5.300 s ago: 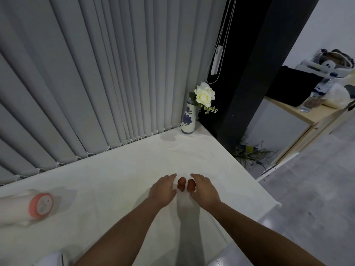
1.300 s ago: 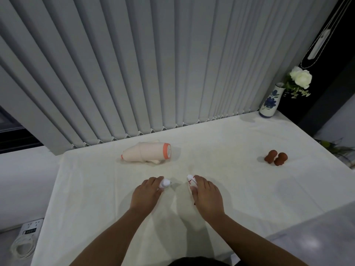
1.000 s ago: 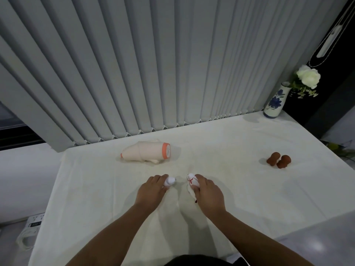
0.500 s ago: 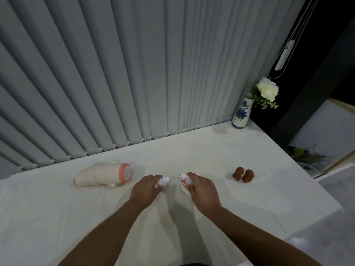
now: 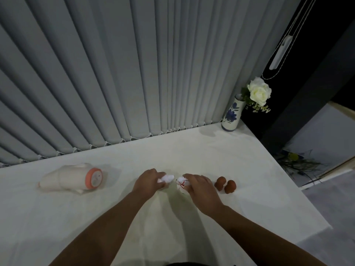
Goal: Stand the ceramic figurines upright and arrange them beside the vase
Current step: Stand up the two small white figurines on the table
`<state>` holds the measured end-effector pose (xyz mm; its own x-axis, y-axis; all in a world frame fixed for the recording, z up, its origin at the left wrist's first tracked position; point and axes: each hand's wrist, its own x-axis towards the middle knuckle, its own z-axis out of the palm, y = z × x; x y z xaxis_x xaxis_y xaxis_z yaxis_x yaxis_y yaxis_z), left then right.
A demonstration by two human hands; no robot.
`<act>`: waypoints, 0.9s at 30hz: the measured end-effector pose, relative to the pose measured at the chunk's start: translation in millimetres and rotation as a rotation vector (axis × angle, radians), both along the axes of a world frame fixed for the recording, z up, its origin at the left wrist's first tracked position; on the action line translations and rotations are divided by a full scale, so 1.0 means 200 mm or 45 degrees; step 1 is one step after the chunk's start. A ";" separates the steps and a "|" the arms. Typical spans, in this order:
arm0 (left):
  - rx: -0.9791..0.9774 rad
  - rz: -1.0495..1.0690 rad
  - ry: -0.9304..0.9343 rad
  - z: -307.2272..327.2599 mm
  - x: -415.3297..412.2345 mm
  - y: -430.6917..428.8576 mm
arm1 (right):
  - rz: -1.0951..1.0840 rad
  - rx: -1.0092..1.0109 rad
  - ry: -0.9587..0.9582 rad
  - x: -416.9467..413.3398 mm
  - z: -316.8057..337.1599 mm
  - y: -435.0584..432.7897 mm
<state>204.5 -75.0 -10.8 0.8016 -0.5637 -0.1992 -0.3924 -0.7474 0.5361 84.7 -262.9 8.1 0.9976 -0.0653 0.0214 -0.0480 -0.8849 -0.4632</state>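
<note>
Both hands pinch small white figurines: left hand (image 5: 149, 181) one, right hand (image 5: 199, 187) seemingly red-marked

Two white figurines (image 5: 166, 178) held; brown pair (image 5: 225, 184) upright, well apart from vase (image 5: 231, 116).

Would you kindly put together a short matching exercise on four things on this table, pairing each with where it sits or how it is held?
Things:
1. vase
2. brown figurines
3. large pale figurine
4. white figurine with red marks

Places or states:
A. lying on its side, at the left of the table
B. held in the right hand
C. standing in the far right corner, holding a white flower
D. a pair side by side, just right of the right hand

Pairs: 1-C, 2-D, 3-A, 4-B
</note>
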 end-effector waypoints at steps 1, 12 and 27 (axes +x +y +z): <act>0.022 -0.020 -0.023 0.00 0.01 -0.02 | 0.012 -0.004 0.002 0.01 0.00 -0.02; 0.155 -0.165 -0.079 -0.08 0.17 -0.17 | 0.027 -0.004 0.079 0.15 -0.07 -0.13; 0.054 -0.238 0.050 -0.08 0.22 -0.21 | -0.088 0.038 0.138 0.15 -0.09 -0.13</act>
